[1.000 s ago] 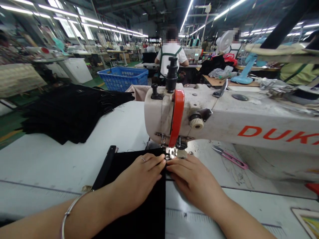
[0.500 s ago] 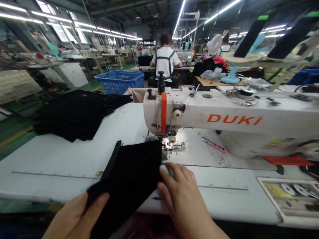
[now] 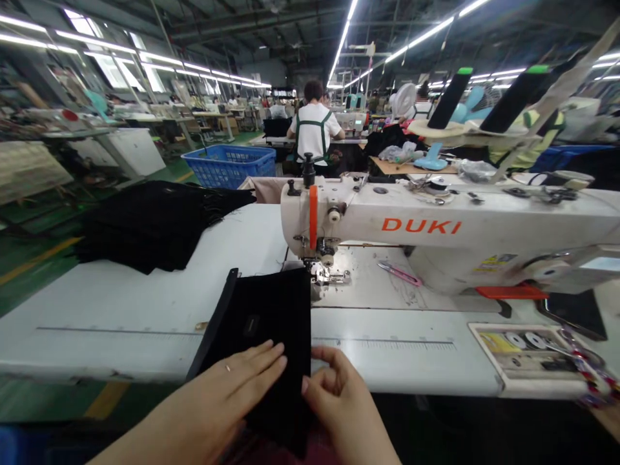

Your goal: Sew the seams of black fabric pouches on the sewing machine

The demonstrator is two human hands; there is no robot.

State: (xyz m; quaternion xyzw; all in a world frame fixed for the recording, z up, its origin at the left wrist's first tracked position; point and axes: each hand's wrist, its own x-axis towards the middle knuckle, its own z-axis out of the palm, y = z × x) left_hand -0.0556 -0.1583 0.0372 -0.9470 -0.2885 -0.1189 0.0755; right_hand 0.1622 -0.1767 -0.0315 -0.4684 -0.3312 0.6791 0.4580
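Observation:
A black fabric piece [image 3: 278,300] with a small dark label lies on the white sewing table. Its far right corner reaches the presser foot area [image 3: 317,274] of the sewing machine [image 3: 363,223]. My left hand [image 3: 242,381] rests on the cloth with fingers stretched out flat. At the right edge of the cloth, my right hand [image 3: 341,400] has thumb and fingers bent in a pinch on the fabric edge. The near end of the piece hangs over the table's front edge.
A stack of black fabric pieces [image 3: 140,226] lies at the table's left. Pink thread snips [image 3: 402,274] rest under the machine arm. A bobbin tray [image 3: 523,355] is set at right. Beyond are a blue basket [image 3: 227,168] and a seated person [image 3: 314,132].
My left hand has moved from gripping the left edge to lying flat on the cloth. My right hand has come nearer along the right edge. The fabric lies flatter, showing its label.

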